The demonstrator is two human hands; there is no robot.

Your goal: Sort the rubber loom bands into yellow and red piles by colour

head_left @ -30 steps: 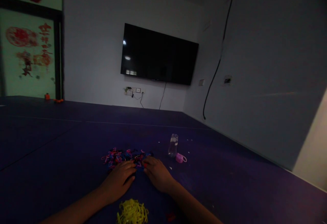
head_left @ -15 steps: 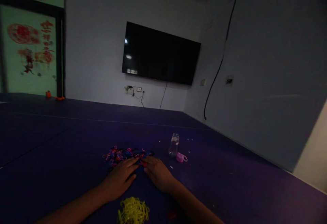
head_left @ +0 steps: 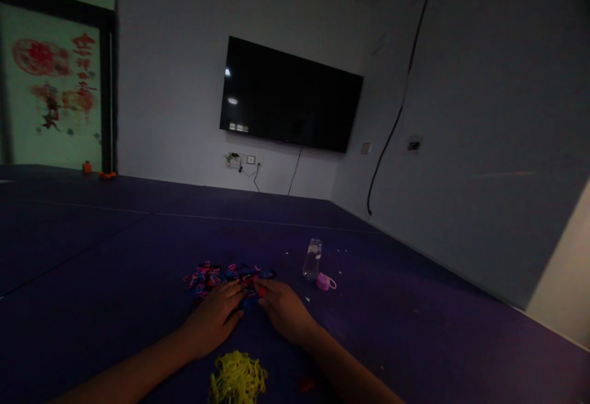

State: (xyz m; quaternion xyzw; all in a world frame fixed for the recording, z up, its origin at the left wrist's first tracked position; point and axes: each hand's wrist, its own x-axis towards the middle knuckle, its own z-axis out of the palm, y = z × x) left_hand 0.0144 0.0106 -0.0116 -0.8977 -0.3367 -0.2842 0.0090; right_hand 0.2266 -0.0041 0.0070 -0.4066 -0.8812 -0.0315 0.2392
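Head view: dim grey-walled room (head_left: pixel 170 84), flat purple surface (head_left: pixel 415 342); left hand (head_left: pixel 216 318) and right hand (head_left: pixel 284 310) touch a tangled multicoloured loop pile (head_left: pixel 209 277), their grip unclear, beyond yellow stringy loops (head_left: pixel 237 378).

open purple surface left of the hands (head_left: pixel 214 318), bottle (head_left: pixel 312 259) and pink cap (head_left: pixel 325 281) obstructing right

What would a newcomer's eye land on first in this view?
Probably the bright yellow heap of loops at the bottom, nearest the camera. Just beyond it, the left hand and right hand meet the near edge of a mixed pink, blue and dark pile. Higher up, the big black TV stands out against the pale wall.
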